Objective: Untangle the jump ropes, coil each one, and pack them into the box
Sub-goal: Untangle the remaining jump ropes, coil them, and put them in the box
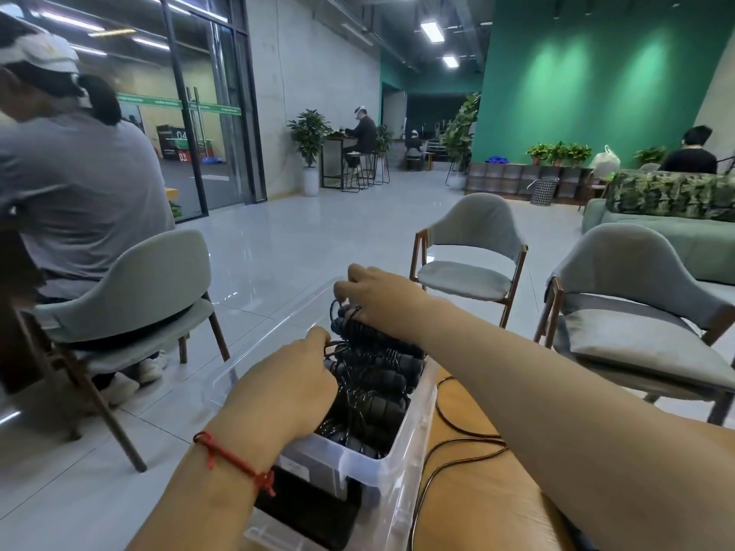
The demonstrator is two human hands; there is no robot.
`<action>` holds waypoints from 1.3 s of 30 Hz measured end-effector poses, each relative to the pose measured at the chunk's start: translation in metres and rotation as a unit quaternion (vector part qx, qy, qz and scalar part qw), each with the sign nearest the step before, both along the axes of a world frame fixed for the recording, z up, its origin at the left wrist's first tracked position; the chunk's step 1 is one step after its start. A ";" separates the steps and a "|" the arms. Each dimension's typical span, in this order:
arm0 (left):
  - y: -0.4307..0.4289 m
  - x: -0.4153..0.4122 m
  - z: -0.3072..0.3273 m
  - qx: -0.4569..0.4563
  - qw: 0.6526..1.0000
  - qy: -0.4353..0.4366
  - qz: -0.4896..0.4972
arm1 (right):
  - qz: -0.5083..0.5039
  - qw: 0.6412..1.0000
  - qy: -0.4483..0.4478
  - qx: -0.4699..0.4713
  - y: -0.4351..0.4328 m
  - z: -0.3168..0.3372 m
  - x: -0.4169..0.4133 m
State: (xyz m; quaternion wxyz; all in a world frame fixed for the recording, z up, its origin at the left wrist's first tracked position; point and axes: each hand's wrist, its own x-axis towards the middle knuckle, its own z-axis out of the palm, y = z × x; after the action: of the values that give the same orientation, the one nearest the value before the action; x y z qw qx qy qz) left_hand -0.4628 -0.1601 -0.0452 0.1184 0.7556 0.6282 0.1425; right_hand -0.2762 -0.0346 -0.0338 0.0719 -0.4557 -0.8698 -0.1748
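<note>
A clear plastic box [401,451] sits in front of me, filled with several coiled black jump ropes [374,391]. My right hand [374,292] is at the box's far end, fingers curled down over a coiled black rope bundle [350,320] on top of the pile. My left hand [294,379] reaches into the box from the near left, its fingers curled among the ropes and hidden by the back of the hand. A loose black rope [457,439] trails over the tan surface [477,491] to the right of the box.
The box's clear lid [278,328] lies along its left side. A dark flat object [306,515] rests under the box's near end. A person sits on a grey chair [131,312] at left. Two more grey chairs [473,252] [636,324] stand at right.
</note>
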 end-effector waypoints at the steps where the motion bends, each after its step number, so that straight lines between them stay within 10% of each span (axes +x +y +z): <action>1: 0.000 0.000 0.000 0.000 1.000 -0.003 0.000 | 0.002 1.000 -0.014 -0.019 0.000 0.001 0.000; 6: -0.002 -0.002 0.001 -0.012 1.000 -0.016 0.006 | 0.000 0.994 0.037 -0.105 -0.009 0.009 0.016; 15: -0.006 0.001 0.001 0.014 0.998 -0.051 0.020 | 0.072 0.900 0.414 -0.112 -0.040 0.036 0.052; 22: -0.005 0.001 -0.003 0.139 0.978 -0.107 0.110 | -0.015 0.988 0.054 -0.144 -0.038 0.008 0.045; 39: 0.001 0.009 -0.001 0.038 0.999 -0.022 -0.001 | -0.088 0.976 0.052 -0.192 -0.022 0.001 0.036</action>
State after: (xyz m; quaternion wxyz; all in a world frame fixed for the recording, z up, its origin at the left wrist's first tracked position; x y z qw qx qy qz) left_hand -0.4541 -0.1596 -0.0458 0.1039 0.7567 0.6190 0.1828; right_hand -0.2406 -0.0562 -0.0332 0.0126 -0.5440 -0.8389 0.0141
